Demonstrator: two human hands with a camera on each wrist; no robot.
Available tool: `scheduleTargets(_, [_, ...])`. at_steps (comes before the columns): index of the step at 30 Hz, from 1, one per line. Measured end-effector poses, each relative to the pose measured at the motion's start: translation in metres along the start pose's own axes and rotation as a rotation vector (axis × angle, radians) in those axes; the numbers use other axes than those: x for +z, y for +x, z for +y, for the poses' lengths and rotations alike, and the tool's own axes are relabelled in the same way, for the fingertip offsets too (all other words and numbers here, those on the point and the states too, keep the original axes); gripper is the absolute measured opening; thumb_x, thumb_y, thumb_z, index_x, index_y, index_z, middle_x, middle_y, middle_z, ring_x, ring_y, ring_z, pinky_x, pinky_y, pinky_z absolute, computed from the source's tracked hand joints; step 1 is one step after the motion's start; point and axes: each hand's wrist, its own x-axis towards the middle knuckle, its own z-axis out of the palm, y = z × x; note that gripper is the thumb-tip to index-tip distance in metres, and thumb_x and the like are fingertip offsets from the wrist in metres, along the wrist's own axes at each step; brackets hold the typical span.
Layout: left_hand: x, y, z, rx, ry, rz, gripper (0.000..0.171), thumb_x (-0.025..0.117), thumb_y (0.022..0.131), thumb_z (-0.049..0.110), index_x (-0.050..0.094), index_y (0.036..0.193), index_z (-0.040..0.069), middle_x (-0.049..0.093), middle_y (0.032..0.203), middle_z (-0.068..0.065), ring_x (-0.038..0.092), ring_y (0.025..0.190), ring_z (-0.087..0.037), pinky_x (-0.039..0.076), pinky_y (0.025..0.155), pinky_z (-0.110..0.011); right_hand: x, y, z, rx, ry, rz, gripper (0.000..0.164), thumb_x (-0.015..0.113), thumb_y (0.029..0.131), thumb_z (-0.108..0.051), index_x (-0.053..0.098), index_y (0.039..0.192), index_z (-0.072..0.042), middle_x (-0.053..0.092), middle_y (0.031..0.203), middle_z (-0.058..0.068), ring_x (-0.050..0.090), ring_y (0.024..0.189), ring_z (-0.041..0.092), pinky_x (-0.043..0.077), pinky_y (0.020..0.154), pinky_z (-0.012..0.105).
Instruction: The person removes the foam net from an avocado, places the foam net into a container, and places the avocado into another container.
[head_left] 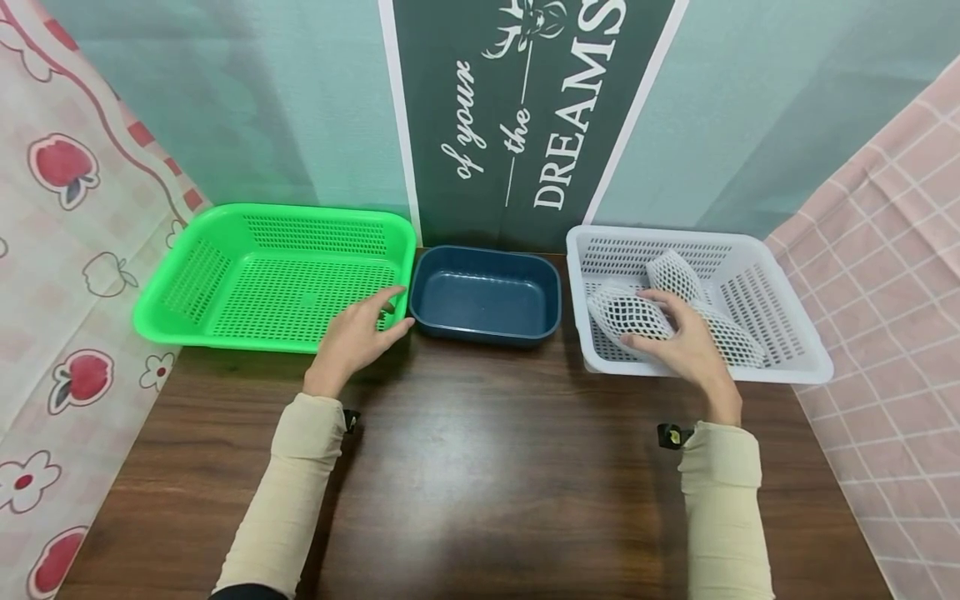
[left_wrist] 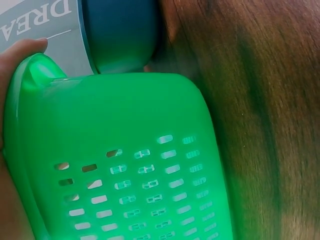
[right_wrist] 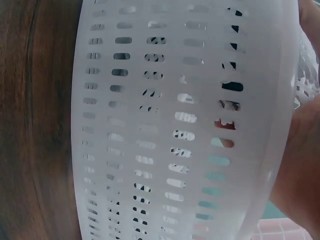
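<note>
My left hand [head_left: 362, 335] is over the front right corner of a green perforated plastic basket [head_left: 180, 329], thumb and fingers spread apart near the rim, nothing between them. In the left wrist view a fingertip [left_wrist: 31, 47] shows just past the basket's corner. Inside a white perforated basket [head_left: 806, 354], several white foam fruit nets lie together. With thumb and curled fingers, my right hand [head_left: 686, 337] holds the left foam net [head_left: 618, 312] at its right end. Behind it is another net [head_left: 675, 273], and a third [head_left: 738, 340] is partly covered by the hand.
Between the two baskets stands a dark blue rectangular tub [head_left: 480, 304]. All three containers line the back of a dark wood table [head_left: 480, 467]. A printed cloth [head_left: 322, 108] hangs behind them, with patterned cloths at the left [head_left: 67, 275] and right [head_left: 900, 292].
</note>
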Motion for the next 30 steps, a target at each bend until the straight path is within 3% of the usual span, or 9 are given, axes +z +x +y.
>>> scheduleTargets(8, [0.000, 0.000, 0.001, 0.023, -0.006, 0.022, 0.058, 0.064, 0.094, 0.044, 0.050, 0.146, 0.020, 0.069, 0.122, -0.011, 0.065, 0.112, -0.033, 0.054, 0.083, -0.052, 0.002, -0.003, -0.012, -0.013, 0.005, 0.043, 0.074, 0.084, 0.079, -0.030, 0.049, 0.143, -0.018, 0.047, 0.150, 0.014, 0.050, 0.124, 0.029, 0.038, 0.094, 0.035])
scheduleTargets(13, [-0.001, -0.001, 0.001, 0.036, -0.004, 0.033, 0.057, 0.064, 0.095, 0.043, 0.052, 0.144, 0.018, 0.062, 0.136, -0.011, 0.059, 0.124, -0.033, 0.050, 0.096, -0.054, 0.002, -0.005, -0.024, -0.034, 0.010, 0.051, 0.074, 0.085, 0.078, -0.030, 0.050, 0.143, -0.019, 0.043, 0.154, 0.011, 0.046, 0.133, 0.032, 0.037, 0.105, 0.053])
scheduleTargets(16, [-0.001, -0.001, 0.002, 0.039, 0.006, 0.038, 0.057, 0.064, 0.095, 0.044, 0.052, 0.144, 0.018, 0.056, 0.144, -0.011, 0.053, 0.132, -0.034, 0.046, 0.102, -0.055, 0.003, -0.005, -0.031, -0.059, 0.007, 0.052, 0.073, 0.085, 0.078, -0.030, 0.051, 0.142, -0.019, 0.046, 0.152, 0.010, 0.043, 0.137, 0.032, 0.035, 0.110, 0.057])
scheduleTargets(19, [-0.001, -0.002, 0.002, 0.046, 0.013, 0.044, 0.056, 0.064, 0.095, 0.044, 0.052, 0.144, 0.018, 0.056, 0.145, -0.011, 0.051, 0.133, -0.034, 0.045, 0.104, -0.055, 0.004, -0.006, -0.037, -0.071, -0.001, 0.056, 0.072, 0.086, 0.077, -0.031, 0.052, 0.141, -0.021, 0.049, 0.150, 0.007, 0.044, 0.136, 0.028, 0.036, 0.110, 0.052])
scheduleTargets(25, [-0.001, -0.002, 0.002, 0.071, 0.012, 0.060, 0.055, 0.066, 0.094, 0.041, 0.054, 0.142, 0.017, 0.057, 0.143, -0.012, 0.052, 0.133, -0.034, 0.045, 0.104, -0.054, 0.007, -0.010, -0.045, -0.091, -0.022, 0.071, 0.070, 0.086, 0.077, -0.031, 0.053, 0.139, -0.025, 0.053, 0.145, 0.003, 0.050, 0.121, 0.018, 0.036, 0.094, 0.031])
scheduleTargets(30, [-0.002, -0.003, 0.002, 0.081, 0.005, 0.064, 0.054, 0.066, 0.094, 0.039, 0.055, 0.141, 0.015, 0.057, 0.143, -0.013, 0.051, 0.134, -0.035, 0.044, 0.106, -0.055, 0.012, -0.013, -0.052, -0.129, -0.018, 0.085, 0.069, 0.087, 0.076, -0.029, 0.056, 0.137, -0.026, 0.057, 0.142, 0.001, 0.050, 0.113, 0.014, 0.036, 0.087, 0.023])
